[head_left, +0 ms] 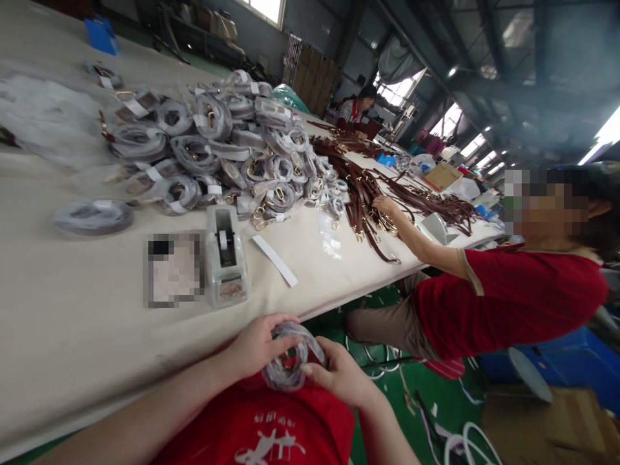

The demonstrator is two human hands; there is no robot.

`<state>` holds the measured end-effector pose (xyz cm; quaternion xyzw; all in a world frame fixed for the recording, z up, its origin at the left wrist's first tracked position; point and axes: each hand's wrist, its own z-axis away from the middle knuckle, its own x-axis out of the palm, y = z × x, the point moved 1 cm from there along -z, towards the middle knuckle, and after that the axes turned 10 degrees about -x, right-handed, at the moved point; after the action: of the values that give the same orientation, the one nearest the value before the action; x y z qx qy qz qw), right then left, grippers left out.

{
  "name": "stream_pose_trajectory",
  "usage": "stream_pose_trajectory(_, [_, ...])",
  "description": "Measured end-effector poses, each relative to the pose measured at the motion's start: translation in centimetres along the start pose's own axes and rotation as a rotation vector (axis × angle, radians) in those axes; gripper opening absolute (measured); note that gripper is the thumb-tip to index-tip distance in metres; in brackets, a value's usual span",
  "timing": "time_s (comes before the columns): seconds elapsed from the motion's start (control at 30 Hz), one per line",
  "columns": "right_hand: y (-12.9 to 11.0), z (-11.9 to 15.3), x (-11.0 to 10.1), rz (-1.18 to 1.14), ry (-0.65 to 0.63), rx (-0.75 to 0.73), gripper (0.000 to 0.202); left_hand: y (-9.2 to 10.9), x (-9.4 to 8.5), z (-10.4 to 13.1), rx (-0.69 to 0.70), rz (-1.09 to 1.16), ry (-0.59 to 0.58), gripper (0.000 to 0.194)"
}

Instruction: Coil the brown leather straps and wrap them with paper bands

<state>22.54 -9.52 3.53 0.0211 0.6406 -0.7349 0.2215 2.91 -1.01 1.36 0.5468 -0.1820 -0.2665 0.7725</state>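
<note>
Just off the table's front edge, my left hand (264, 345) grips the left side of a coiled strap in clear wrap (285, 371). My right hand (336, 371) holds the same coil from the right, thumb on its face. A metal clasp shows inside the ring. A tape dispenser (227, 258) stands on the white table (97, 336) beyond my left hand, with a white paper strip (275, 261) to its right. Behind them lies a large pile of wrapped coiled straps (213, 142); one separate coil (93, 216) lies at the left.
A person in a red shirt (523, 303) at the right reaches with one hand (385, 205) into loose brown straps (358, 187). Another person (356, 110) is at the far end. Clear plastic bags (48, 123) lie at the left; cardboard (547, 423) is at the lower right.
</note>
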Motion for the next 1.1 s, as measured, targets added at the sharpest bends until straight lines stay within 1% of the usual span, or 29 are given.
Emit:
stream_pose_trajectory(0.07, [0.1,0.0,0.9,-0.116,-0.001,-0.034,0.038,-0.2,-0.4,-0.5,-0.004,0.113,0.112,0.045])
stream_pose_trajectory(0.13, [0.0,-0.4,2.2,-0.216,0.019,-0.087,0.041,-0.5,-0.3,-0.9,-0.001,0.187,0.216,0.045])
stream_pose_trajectory(0.2, [0.1,-0.8,3.5,-0.266,0.101,-0.138,0.043,-1.0,0.3,-1.1,0.015,0.233,0.299,0.043])
stream_pose_trajectory(0.27, [0.3,-1.1,4.2,-0.296,0.202,-0.152,0.044,-1.7,1.0,-0.9,0.019,0.248,0.374,0.039])
stream_pose_trajectory(0.33, [0.6,-1.0,4.0,-0.315,0.25,-0.133,0.045,-2.3,1.4,-0.5,0.005,0.226,0.394,0.039])
stream_pose_trajectory(0.37, [0.7,-0.9,3.4,-0.315,0.244,-0.112,0.045,-2.4,1.4,-0.3,-0.006,0.194,0.365,0.039])
stream_pose_trajectory(0.43, [0.5,-0.5,1.8,-0.294,0.156,-0.061,0.042,-2.2,1.2,0.1,-0.005,0.092,0.244,0.04])
stream_pose_trajectory(0.47, [0.3,-0.3,0.8,-0.274,0.076,-0.035,0.041,-1.9,1.1,0.4,0.006,0.024,0.177,0.04])
stream_pose_trajectory(0.57, [-0.5,-0.2,-1.6,-0.181,-0.24,0.02,0.034,-0.9,1.0,1.0,0.071,-0.17,0.011,0.039])
stream_pose_trajectory(0.6, [-0.6,-0.3,-1.9,-0.145,-0.33,0.025,0.032,-0.8,1.3,1.2,0.096,-0.226,-0.031,0.039])
stream_pose_trajectory(0.63, [-0.7,-0.5,-2.1,-0.113,-0.393,0.025,0.031,-0.7,1.6,1.4,0.118,-0.278,-0.061,0.039])
stream_pose_trajectory(0.67, [-0.7,-0.7,-2.0,-0.088,-0.433,0.023,0.03,-0.9,2.0,1.6,0.138,-0.322,-0.08,0.039])
stream_pose_trajectory(0.73, [-0.4,-1.1,-1.3,-0.074,-0.452,0.023,0.027,-1.4,2.6,2.0,0.165,-0.376,-0.076,0.037])
stream_pose_trajectory(0.8, [-0.1,-1.1,-0.3,-0.056,-0.416,0.039,0.025,-2.3,2.9,2.5,0.178,-0.37,-0.051,0.03])
stream_pose_trajectory(0.87, [0.1,-1.0,0.8,0.025,-0.337,0.06,0.022,-3.1,2.7,3.0,0.171,-0.326,-0.021,0.027])
stream_pose_trajectory(1.0, [-0.3,-0.8,2.7,0.329,-0.159,0.067,0.027,-4.3,1.9,3.4,0.069,-0.206,0.107,0.029])
stream_pose_trajectory(1.1, [-0.8,-1.0,4.1,0.423,-0.05,0.008,0.035,-4.7,1.8,3.2,0.0,-0.148,0.177,0.031])
